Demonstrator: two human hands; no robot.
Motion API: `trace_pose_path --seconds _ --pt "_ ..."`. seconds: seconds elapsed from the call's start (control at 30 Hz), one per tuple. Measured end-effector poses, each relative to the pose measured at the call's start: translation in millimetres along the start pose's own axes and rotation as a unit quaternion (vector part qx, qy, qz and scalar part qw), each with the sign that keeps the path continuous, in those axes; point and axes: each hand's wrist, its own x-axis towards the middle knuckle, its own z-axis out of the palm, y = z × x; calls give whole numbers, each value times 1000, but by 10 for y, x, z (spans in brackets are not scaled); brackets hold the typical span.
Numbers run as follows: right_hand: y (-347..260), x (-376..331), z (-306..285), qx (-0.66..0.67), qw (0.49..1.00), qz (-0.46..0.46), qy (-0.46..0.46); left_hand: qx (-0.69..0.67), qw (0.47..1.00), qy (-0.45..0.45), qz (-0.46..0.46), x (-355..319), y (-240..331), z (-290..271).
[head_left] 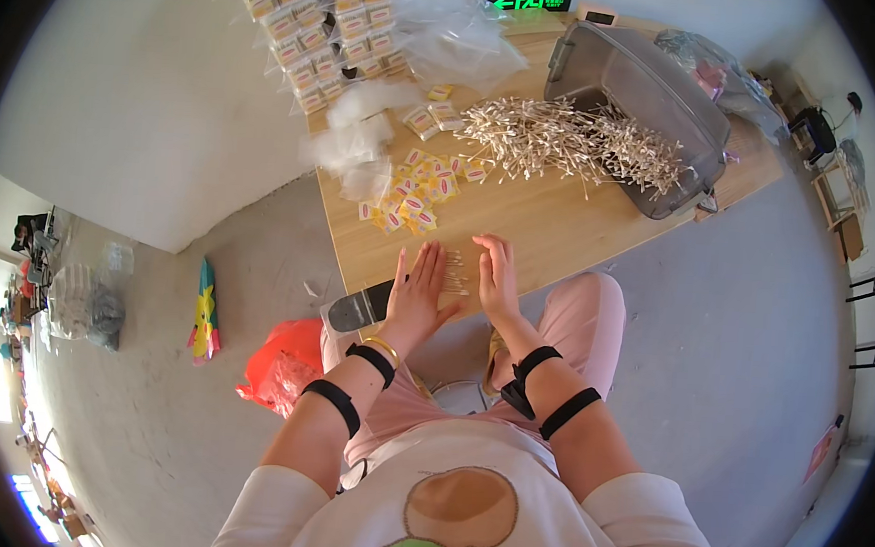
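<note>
A small row of cotton swabs lies on the wooden table near its front edge, between my two hands. My left hand is stretched flat along the row's left side, fingers straight and thumb apart. To the right of the swabs, my right hand stands on its edge with fingers extended and a small gap to the row. Neither hand grips anything. Beyond them is a heap of small yellow-and-white cards. A large pile of loose cotton swabs spills from a grey plastic tub tipped on its side.
Clear plastic bags lie at the table's left, near a few filled packets. Stacked swab packets rise at the back left. A dark flat round-ended object sits by my left wrist. A red plastic bag is below, left of my legs.
</note>
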Motion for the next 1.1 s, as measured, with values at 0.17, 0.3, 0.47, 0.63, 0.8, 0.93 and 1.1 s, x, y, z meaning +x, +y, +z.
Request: trace_pose_path --seconds 0.17,0.3,0.47,0.63,0.8,0.93,1.1 --pt "-4 -20 -17 -2 1000 1 -3 -17 1000 -6 -19 13 17 33" --pt "-29 -38 -10 -2 1000 11 5 -22 998 -4 -57 119 71 49" --pt "-34 -51 -32 1 1000 7 9 -20 998 -34 -55 69 100 -22" --pt "-60 -67 -18 8 1000 17 7 -3 999 -26 -41 28 92 8" --pt "-63 -98 18 9 1000 10 8 26 998 -40 -42 49 112 -11" --pt "-65 -127 86 23 1000 17 7 38 998 -40 -36 46 55 26" --pt "-91 -123 62 32 999 36 3 52 995 -53 -70 99 104 34"
